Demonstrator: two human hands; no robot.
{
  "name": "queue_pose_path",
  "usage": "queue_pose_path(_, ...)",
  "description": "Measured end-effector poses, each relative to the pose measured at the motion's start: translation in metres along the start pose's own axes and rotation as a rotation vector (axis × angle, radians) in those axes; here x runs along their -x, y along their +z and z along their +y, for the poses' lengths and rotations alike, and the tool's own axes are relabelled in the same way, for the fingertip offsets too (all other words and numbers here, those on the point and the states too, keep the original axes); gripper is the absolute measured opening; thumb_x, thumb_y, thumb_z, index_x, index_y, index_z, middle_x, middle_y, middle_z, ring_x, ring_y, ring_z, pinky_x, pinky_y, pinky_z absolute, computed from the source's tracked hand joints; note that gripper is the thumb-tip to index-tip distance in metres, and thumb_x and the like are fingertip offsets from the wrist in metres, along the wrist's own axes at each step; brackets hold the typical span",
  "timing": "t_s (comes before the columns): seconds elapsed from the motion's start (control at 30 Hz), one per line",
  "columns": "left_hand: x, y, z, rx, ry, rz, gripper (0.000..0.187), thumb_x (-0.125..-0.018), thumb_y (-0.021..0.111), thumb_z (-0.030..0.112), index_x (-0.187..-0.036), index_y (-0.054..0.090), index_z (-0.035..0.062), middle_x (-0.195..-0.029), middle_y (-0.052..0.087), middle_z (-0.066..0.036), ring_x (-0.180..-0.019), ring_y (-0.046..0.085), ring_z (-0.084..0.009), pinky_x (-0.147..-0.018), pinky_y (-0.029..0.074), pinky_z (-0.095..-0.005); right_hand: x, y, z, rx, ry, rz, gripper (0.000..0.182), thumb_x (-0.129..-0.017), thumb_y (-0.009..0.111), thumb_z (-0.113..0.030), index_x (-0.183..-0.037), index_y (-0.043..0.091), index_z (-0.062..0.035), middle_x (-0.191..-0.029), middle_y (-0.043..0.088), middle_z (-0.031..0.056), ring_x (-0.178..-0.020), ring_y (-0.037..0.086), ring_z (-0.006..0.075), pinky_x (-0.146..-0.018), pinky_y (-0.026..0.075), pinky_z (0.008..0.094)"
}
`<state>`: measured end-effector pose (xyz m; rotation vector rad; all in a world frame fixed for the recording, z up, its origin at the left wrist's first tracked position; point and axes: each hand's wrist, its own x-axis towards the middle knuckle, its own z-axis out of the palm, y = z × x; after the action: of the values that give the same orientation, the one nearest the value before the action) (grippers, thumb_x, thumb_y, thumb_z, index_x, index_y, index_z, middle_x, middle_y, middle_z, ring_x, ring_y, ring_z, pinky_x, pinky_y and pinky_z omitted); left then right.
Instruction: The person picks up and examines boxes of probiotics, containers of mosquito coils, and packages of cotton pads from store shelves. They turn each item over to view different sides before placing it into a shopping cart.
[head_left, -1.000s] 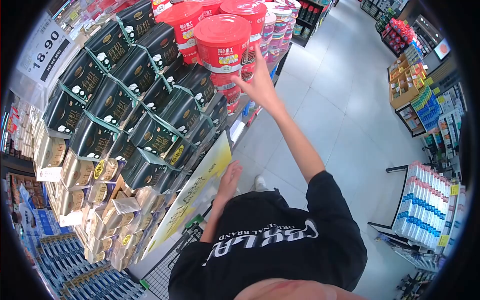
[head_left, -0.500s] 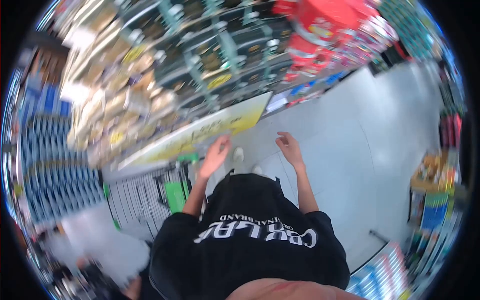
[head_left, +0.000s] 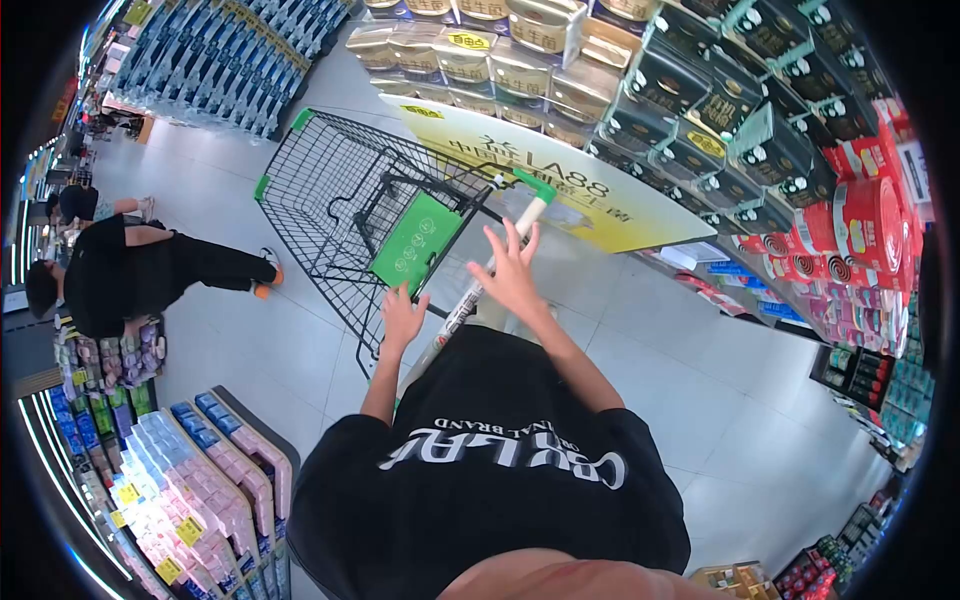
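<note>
A shopping cart with a black wire basket [head_left: 318,190] stands in front of me, and a green panel [head_left: 415,240] is on its near end. Its pale handle bar [head_left: 462,308] runs diagonally past my body. My left hand [head_left: 402,318] is just left of the bar, fingers apart and holding nothing. Over the upper part of the bar, my right hand [head_left: 514,272] is spread open with nothing in it. Whether it touches the bar I cannot tell.
Stacked dark packages [head_left: 680,85] and red packages [head_left: 865,225] line the upper right, behind a yellow-white sign [head_left: 560,185]. A person in black [head_left: 110,275] is at the left. A display of pink packages [head_left: 180,490] stands at the lower left.
The view has turned towards the left, so the cart now lies directly ahead, by my hands. Both hands remain empty, and my right hand is now over the handle bar.
</note>
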<state>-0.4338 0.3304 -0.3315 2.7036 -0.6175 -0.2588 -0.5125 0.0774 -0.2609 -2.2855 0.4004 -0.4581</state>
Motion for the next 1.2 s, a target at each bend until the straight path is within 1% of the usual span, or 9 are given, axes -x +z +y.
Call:
queue_pose_path(0.17,-0.003,-0.006,-0.009,0.09,-0.17,-0.053,0.039,-0.093,0.054,0.036,-0.116,0.057,0.0052,-0.107,0.061,-0.021,-0.098,0.058,-0.0407,-0.081,0.046,-0.0487,-0.007,0.028,-0.003,0.015,0.029,-0.027,0.059,-0.076,0.073,-0.033,-0.123,0.055,-0.0002,-0.144,0.023,0.0265,-0.131,-0.008,0.0649,-0.105,0.02,0.0689)
queue_pose_path(0.3,-0.019,-0.015,-0.017,0.079,-0.301,-0.16,0.027,-0.094,0.051,0.033,-0.102,0.063,0.011,-0.095,0.067,-0.016,-0.085,0.064,-0.0393,-0.072,0.049,-0.0504,-0.053,-0.005,-0.003,0.239,0.002,-0.443,0.064,-0.076,0.074,-0.032,-0.13,0.052,-0.0044,-0.138,0.038,0.025,-0.134,0.027,0.0483,-0.104,0.035,0.0561)
queue_pose_path(0.37,-0.022,-0.016,-0.027,0.056,-0.303,-0.13,0.026,-0.094,0.051,0.033,-0.103,0.063,0.0111,-0.095,0.067,-0.015,-0.085,0.064,-0.0386,-0.072,0.049,-0.0498,-0.119,-0.076,-0.042,-0.002,0.071,-0.19,0.047,-0.085,0.066,-0.023,-0.127,0.054,-0.0062,-0.127,0.055,0.0148,-0.117,0.054,0.0309,-0.098,0.043,0.0408)
queue_pose_path(0.43,-0.028,-0.012,-0.039,0.044,-0.256,-0.093,0.026,-0.092,0.052,0.032,-0.103,0.062,0.011,-0.091,0.067,-0.015,-0.081,0.065,-0.0376,-0.07,0.049,-0.0495,-0.184,-0.125,-0.048,-0.028,-0.142,0.286,0.038,-0.084,0.067,-0.019,-0.118,0.058,-0.0046,-0.119,0.058,0.0159,-0.113,0.054,0.0321,-0.098,0.042,0.0399)
queue_pose_path(0.57,-0.037,-0.021,-0.044,0.057,-0.275,-0.099,0.027,-0.089,0.055,0.033,-0.102,0.062,0.01,-0.088,0.067,-0.017,-0.08,0.066,-0.0377,-0.069,0.05,-0.049,-0.277,-0.187,-0.054,0.566,-0.213,0.594,0.063,-0.079,0.074,-0.033,-0.133,0.05,-0.0099,-0.125,0.051,0.0271,-0.117,0.049,0.0405,-0.102,0.038,0.0449)
queue_pose_path(0.83,-0.04,-0.029,-0.046,0.104,-0.328,-0.098,0.036,-0.089,0.056,0.038,-0.107,0.062,0.0069,-0.091,0.068,-0.021,-0.086,0.065,-0.0395,-0.073,0.05,-0.0499,-0.316,-0.19,-0.025,0.213,-0.118,0.312,0.052,-0.076,0.078,-0.034,-0.12,0.063,-0.0115,-0.112,0.058,0.0191,-0.105,0.059,0.0319,-0.091,0.047,0.0381)
queue_pose_path(1.03,-0.056,-0.023,-0.03,0.36,-0.057,0.069,0.04,-0.088,0.063,0.026,-0.12,0.058,0.0032,-0.107,0.063,-0.023,-0.102,0.062,-0.0342,-0.087,0.048,-0.0432,-0.275,-0.216,-0.067,0.152,-0.38,0.511,0.05,-0.079,0.076,-0.035,-0.118,0.061,-0.0057,-0.109,0.06,0.0124,-0.097,0.063,0.025,-0.083,0.05,0.0322)
queue_pose_path(1.13,-0.079,-0.094,0.085,1.057,-0.082,0.155,0.062,-0.085,0.068,0.016,-0.138,0.039,0.0006,-0.132,0.05,-0.019,-0.122,0.05,-0.0325,-0.096,0.045,-0.0438,-0.242,-0.208,-0.064,-0.532,-0.2,0.205,0.042,-0.087,0.07,-0.026,-0.12,0.058,-0.0043,-0.112,0.059,0.0091,-0.101,0.06,0.0171,-0.084,0.049,0.0298)
queue_pose_path(1.2,-0.083,-0.139,0.152,1.256,0.185,0.261,0.074,-0.081,0.072,0.019,-0.142,0.033,0.0024,-0.141,0.038,-0.019,-0.127,0.044,-0.0325,-0.095,0.046,-0.0441,-0.225,-0.178,-0.042,-0.828,-0.215,0.107,0.044,-0.089,0.064,-0.028,-0.121,0.055,0.0007,-0.111,0.06,0.008,-0.098,0.061,0.0146,-0.086,0.05,0.0284)
